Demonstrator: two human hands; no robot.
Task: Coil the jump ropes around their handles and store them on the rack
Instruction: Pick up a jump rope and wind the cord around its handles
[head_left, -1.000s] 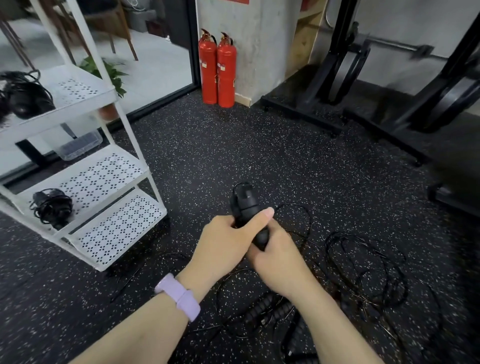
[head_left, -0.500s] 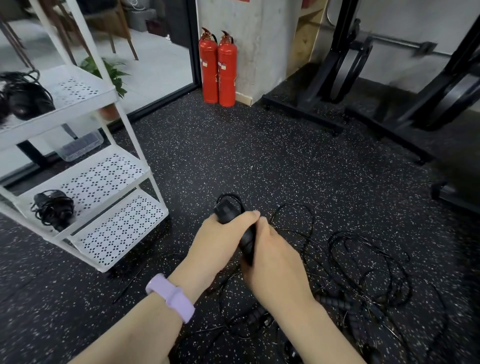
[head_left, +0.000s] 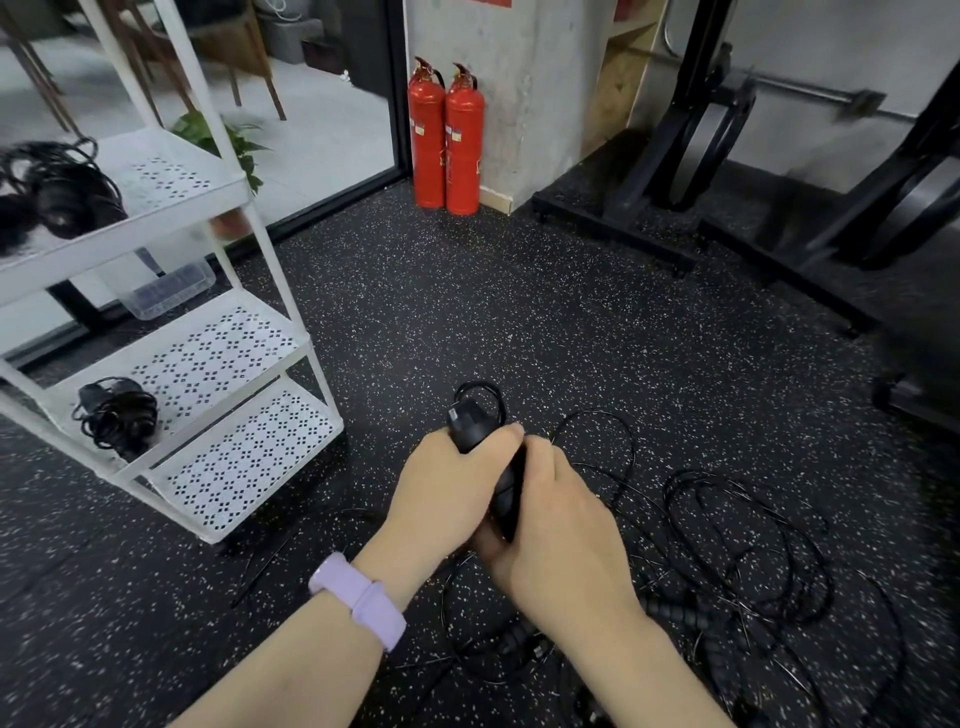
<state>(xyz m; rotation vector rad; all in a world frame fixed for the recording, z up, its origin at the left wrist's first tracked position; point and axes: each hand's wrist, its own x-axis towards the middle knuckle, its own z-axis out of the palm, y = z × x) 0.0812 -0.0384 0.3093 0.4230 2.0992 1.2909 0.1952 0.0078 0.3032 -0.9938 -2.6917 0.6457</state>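
A black speckled rubber floor (head_left: 519, 322) carries loose black jump ropes (head_left: 737, 545) tangled at lower right. A white three-shelf rack (head_left: 249, 332) stands on it at left, with coiled ropes (head_left: 57, 192) on the top shelf and one bundle (head_left: 117, 415) on the middle shelf.

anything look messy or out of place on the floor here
Yes: thin black jump rope cords lie in a loose tangle on the speckled black rubber floor, right of the hands, uncoiled, unlike the coiled black rope bundle on the white perforated metal rack. Nothing looks broken or spilled.
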